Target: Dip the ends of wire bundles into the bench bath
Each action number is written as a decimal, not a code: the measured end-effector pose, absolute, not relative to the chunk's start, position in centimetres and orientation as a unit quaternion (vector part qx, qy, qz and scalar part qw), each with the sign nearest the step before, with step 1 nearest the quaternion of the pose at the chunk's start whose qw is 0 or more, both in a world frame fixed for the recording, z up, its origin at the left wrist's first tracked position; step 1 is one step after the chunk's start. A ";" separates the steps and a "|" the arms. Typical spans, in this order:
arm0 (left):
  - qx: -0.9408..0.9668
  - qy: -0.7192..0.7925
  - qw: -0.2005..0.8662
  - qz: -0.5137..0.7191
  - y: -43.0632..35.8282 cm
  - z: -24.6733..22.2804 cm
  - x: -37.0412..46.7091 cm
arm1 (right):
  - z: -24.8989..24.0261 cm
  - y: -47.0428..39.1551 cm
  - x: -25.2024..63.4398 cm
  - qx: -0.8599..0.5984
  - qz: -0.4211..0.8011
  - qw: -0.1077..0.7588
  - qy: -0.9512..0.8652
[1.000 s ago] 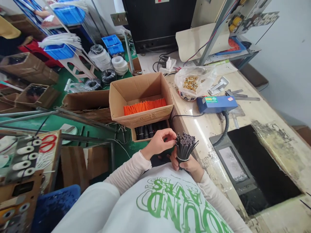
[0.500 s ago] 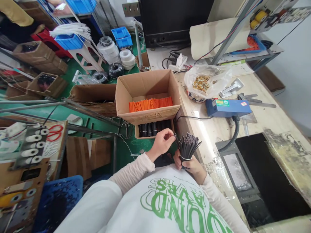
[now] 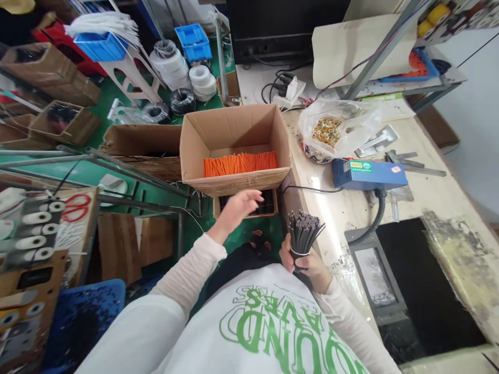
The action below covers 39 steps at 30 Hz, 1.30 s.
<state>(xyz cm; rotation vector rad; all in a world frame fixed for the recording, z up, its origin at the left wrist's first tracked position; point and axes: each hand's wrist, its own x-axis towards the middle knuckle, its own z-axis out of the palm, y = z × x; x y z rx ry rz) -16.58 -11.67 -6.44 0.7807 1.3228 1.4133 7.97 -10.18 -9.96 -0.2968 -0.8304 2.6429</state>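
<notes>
My right hand (image 3: 302, 262) is closed around a bundle of black wires (image 3: 303, 234), held upright beside the bench edge. A pale band circles the bundle low down, and the greyish wire ends fan out at the top. To the left, my left hand (image 3: 238, 210) hovers over the lower cardboard box (image 3: 217, 208), fingers stretched out and somewhat blurred, with nothing visible in them. Dark bundles lie in that box, partly hidden by my left hand and the box above. The upper cardboard box (image 3: 234, 184) holds a row of orange wires (image 3: 239, 164).
On the bench (image 3: 323, 205) at right sit a blue machine (image 3: 368, 174) with a black hose and a clear bag of small brass-coloured parts (image 3: 326, 131). A dark opening (image 3: 429, 291) cuts into the bench. At left are metal rails, red scissors (image 3: 76, 208) and a blue bin (image 3: 83, 322).
My left hand has moved left and up, away from the wire bundle, and its pinched fingers have straightened. My right hand keeps holding the bundle. The view has shifted slightly.
</notes>
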 end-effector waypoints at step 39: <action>0.157 0.436 0.734 0.497 -12.1 -2.1 -6.3 | -1.3 -5.8 8.0 -0.364 0.430 0.386 -0.730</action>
